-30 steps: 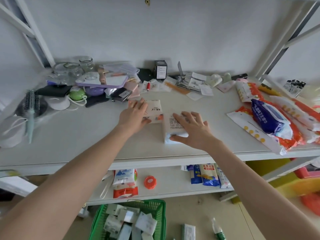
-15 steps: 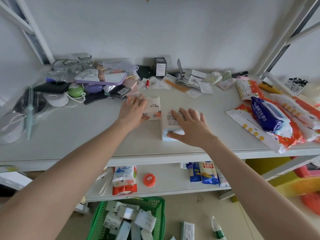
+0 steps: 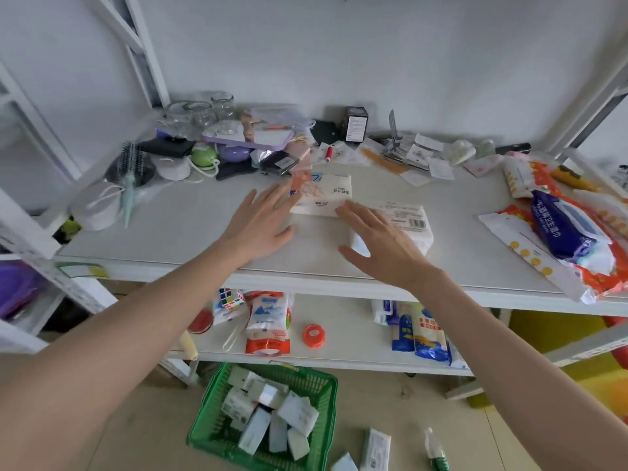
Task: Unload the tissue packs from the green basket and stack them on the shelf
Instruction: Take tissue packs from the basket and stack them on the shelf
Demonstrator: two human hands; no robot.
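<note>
Far left of the shelf (image 3: 176, 232): a teal hairbrush (image 3: 131, 178) is leaning over a white pouch (image 3: 97, 207), with glass jars (image 3: 204, 112) and a purple tray (image 3: 248, 139) sitting behind against the wall.

Left hand (image 3: 261, 222) is hovering palm-down over the shelf, fingers spread and flat, gripping nothing. Its fingertips are reaching the left edge of the orange-printed tissue pack (image 3: 323, 195), which is lying flat mid-shelf; cannot tell if they are touching it.

Right hand (image 3: 380, 243) is also hanging open, fingers splayed, palm down, holding nothing. It is covering the left part of the second tissue pack (image 3: 407, 222), barcode side up, lying just right of the first one and touching it or nearly so. The two packs are sitting side by side, not one on top of the other.

Right end of the shelf: a blue wet-wipes pack (image 3: 560, 229) is resting on a pile of orange-and-white packs (image 3: 605, 277).

Lower shelf is carrying a puzzle cube (image 3: 231, 298), an orange roll (image 3: 313, 335) and blue bags (image 3: 421, 338).

The green basket (image 3: 319, 419) is sitting on the floor below the left arm, holding a loose jumble of white tissue packs (image 3: 272, 416). Another white pack (image 3: 375, 450) and a green-capped bottle (image 3: 436, 450) are lying on the floor just right of it.
</note>
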